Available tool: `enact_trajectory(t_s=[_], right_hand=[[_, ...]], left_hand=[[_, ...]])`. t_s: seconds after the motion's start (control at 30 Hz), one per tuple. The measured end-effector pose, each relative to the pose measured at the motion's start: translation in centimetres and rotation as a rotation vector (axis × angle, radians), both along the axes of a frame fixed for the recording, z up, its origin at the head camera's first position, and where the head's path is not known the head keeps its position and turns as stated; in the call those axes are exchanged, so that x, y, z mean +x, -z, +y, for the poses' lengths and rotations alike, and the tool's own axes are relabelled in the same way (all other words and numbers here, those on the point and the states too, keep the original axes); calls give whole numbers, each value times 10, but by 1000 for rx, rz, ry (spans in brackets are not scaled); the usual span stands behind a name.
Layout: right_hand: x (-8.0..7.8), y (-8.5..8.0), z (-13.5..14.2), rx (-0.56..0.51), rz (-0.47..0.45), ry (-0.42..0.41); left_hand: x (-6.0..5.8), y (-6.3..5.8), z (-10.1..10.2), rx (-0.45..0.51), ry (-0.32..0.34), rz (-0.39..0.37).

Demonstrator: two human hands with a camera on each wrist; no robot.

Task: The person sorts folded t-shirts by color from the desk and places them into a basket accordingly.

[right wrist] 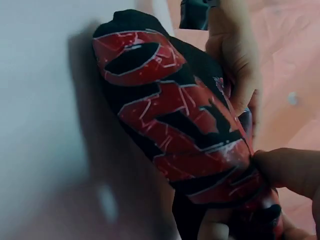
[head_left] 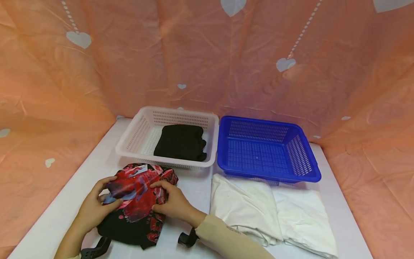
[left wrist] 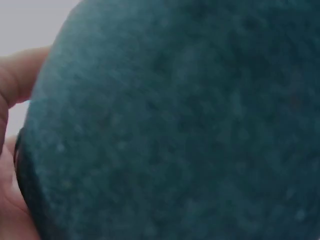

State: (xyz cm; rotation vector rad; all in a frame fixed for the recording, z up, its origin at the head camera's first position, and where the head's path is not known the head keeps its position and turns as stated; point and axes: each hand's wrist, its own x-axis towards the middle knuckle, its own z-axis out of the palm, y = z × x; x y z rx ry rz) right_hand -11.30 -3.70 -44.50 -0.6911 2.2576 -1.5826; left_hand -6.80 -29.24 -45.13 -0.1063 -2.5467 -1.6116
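A folded black T-shirt with a glossy red and blue print [head_left: 139, 194] is at the front left of the table, raised a little at its edges. My left hand [head_left: 93, 205] grips its left side, thumb on top and fingers round the edge. On the other side my right hand [head_left: 176, 201] pinches the cloth between thumb and fingers. The right wrist view shows the shirt's red-printed edge [right wrist: 175, 115] bulging, with the right thumb [right wrist: 287, 167] against it. Dark cloth [left wrist: 175, 125] nearly fills the left wrist view, with a few left fingers at its edge.
Behind the shirt stands a white basket [head_left: 129, 154] holding a folded black garment [head_left: 181, 142]. A blue basket [head_left: 268, 174] is beside it on the right. Two folded white garments [head_left: 245, 208] [head_left: 304, 219] lie in front of the blue basket. An orange heart-patterned curtain [head_left: 207, 54] surrounds the table.
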Motion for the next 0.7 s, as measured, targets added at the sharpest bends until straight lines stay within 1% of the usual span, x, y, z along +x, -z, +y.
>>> enact_trajectory(t_s=[0.17,0.37,0.47,0.57,0.7], right_hand=[[6,-20,4,-51,24,-31],[5,-38,12,-125,72,-53],[1,-48,17,-149,96,-66],[-5,-58,22,-157,118,-65],[-16,-72,30,-147,162,-42]], left_hand=[[6,-15,2,83,21,77],[7,-32,10,208,48,135],[3,-41,15,264,51,176],[-4,-50,22,329,53,223],[-15,-62,34,362,13,274]])
